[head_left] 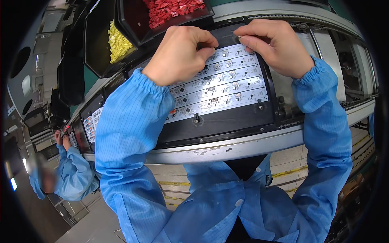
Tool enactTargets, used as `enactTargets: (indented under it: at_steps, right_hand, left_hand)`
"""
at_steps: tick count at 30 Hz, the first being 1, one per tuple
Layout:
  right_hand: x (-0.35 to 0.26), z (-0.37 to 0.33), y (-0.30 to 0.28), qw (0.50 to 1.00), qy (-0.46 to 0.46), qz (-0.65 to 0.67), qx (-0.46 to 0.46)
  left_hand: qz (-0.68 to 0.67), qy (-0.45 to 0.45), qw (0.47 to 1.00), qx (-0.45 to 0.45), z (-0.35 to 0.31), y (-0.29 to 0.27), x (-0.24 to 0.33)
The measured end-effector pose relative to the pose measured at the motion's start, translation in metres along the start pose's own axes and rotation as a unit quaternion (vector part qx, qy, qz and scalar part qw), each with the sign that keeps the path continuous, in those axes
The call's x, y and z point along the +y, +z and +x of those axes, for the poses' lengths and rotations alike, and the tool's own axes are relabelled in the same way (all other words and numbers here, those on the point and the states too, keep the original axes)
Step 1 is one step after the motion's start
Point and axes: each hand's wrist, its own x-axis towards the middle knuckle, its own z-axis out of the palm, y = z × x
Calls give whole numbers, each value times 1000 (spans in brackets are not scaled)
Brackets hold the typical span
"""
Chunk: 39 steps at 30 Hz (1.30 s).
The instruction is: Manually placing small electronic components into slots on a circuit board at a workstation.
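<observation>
A white circuit board panel (239, 83), split into long strips with small chips on them, lies in a black carrier tray (227, 129) before me. Over the panel's far left part, my left hand (182, 52) is closed, thumb and index finger curled together at the far strip; whatever they pinch is hidden. At the far right corner my right hand (269, 46) pinches with thumb and index finger. A tiny pale speck shows between those fingertips, too small to name. Orange-red bits show on the near strip beside my left sleeve.
Beyond my left hand stand a black bin of yellow small parts (118, 42) and a black bin of red small parts (172, 12). A metal conveyor rail (231, 152) runs along the near side. Further left are another board panel (91, 123) and a co-worker in blue (75, 174).
</observation>
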Motion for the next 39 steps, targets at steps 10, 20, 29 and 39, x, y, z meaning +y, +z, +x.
enactTargets:
  at_steps: [10,20,29,39]
  right_hand:
    - [-1,0,-6,1000,24,-1,-12]
    - [0,-1,-4,999,46,16,-7]
    - [-1,1,-4,999,51,10,-6]
    - [-1,0,-2,999,22,11,-24]
  left_hand:
    - [56,67,995,-58,15,8,-11]
    - [60,80,994,-53,15,11,-12]
    - [71,69,993,-58,15,11,-10]
    - [40,56,993,-95,20,7,-14]
